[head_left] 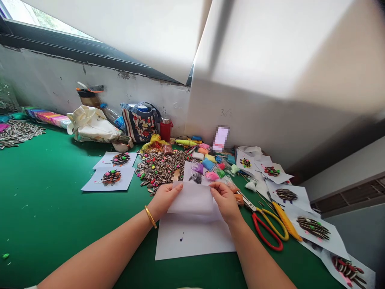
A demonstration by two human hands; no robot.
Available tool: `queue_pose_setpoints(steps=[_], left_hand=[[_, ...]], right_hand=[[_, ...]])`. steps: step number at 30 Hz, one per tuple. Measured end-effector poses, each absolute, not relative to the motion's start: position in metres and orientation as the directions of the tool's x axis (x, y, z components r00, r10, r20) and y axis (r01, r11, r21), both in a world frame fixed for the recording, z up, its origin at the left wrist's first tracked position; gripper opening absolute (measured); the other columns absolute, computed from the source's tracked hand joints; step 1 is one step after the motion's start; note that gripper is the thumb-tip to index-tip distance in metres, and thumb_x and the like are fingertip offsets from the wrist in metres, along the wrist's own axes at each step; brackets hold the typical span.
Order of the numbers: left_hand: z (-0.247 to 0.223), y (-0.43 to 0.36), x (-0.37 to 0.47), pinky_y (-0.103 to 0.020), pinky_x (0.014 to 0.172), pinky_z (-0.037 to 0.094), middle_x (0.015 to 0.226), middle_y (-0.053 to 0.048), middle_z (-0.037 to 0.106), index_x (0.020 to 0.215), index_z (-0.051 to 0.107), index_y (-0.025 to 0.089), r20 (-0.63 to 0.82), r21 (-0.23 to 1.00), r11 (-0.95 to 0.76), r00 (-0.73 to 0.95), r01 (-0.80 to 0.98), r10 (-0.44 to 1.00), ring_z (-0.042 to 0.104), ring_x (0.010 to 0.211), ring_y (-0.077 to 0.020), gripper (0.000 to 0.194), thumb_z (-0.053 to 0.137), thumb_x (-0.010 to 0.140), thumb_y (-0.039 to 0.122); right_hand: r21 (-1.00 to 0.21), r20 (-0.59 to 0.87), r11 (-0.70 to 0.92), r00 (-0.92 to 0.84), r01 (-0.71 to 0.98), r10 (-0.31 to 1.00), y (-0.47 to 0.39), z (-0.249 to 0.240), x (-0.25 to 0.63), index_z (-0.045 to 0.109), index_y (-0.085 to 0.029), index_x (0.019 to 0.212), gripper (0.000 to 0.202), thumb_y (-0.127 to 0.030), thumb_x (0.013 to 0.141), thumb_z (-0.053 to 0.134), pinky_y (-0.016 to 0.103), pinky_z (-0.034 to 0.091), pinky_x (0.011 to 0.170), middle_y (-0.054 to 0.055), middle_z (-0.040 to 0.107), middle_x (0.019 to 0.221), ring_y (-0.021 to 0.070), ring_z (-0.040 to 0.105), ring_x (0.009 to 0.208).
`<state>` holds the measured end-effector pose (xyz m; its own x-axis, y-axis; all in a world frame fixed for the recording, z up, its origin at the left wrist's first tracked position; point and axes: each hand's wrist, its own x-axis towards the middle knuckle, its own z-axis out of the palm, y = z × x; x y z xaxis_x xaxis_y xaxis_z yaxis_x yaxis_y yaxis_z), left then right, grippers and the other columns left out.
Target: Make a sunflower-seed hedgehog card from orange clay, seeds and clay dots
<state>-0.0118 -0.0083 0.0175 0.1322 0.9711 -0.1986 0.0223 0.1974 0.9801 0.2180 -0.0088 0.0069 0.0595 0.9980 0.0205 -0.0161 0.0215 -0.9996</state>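
Between my hands I hold a small white sheet of paper (191, 198) by its two sides. My left hand (166, 197), with a gold bangle on its wrist, pinches the left edge under the thumb. At the upper right corner, my right hand (224, 198) grips the same sheet between thumb and fingers. Under it on the green table lies a larger white sheet (195, 237) with a small dark mark. Just beyond my hands spreads a pile of striped sunflower seeds (159, 168). Packets of coloured clay (208, 163) lie behind the paper.
Red-and-yellow scissors (267, 226) and a yellow utility knife (285, 220) lie right of my right hand. Seed-decorated cards (315, 228) line the right edge; two more cards (108, 178) lie left. Bags (141, 122) and a red bottle (165, 129) stand against the wall.
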Motion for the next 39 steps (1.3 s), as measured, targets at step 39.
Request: queue_pose_setpoints(steps=[39], left_hand=[[0.017, -0.011, -0.012, -0.022, 0.050, 0.032, 0.062, -0.002, 0.058, 0.071, 0.066, 0.014, -0.158, 0.987, 0.159, 0.362, 0.029, 0.918, 0.047, 0.055, -0.0120, 0.052, 0.061, 0.074, 0.066]], right_hand=[[-0.881, -0.018, 0.154, -0.358, 0.447, 0.934, -0.021, 0.025, 0.219, 0.064, -0.020, 0.076, 0.013, -0.027, 0.082, 0.055, 0.025, 0.039, 0.064, 0.000, 0.062, 0.077, 0.0167, 0.055, 0.075]])
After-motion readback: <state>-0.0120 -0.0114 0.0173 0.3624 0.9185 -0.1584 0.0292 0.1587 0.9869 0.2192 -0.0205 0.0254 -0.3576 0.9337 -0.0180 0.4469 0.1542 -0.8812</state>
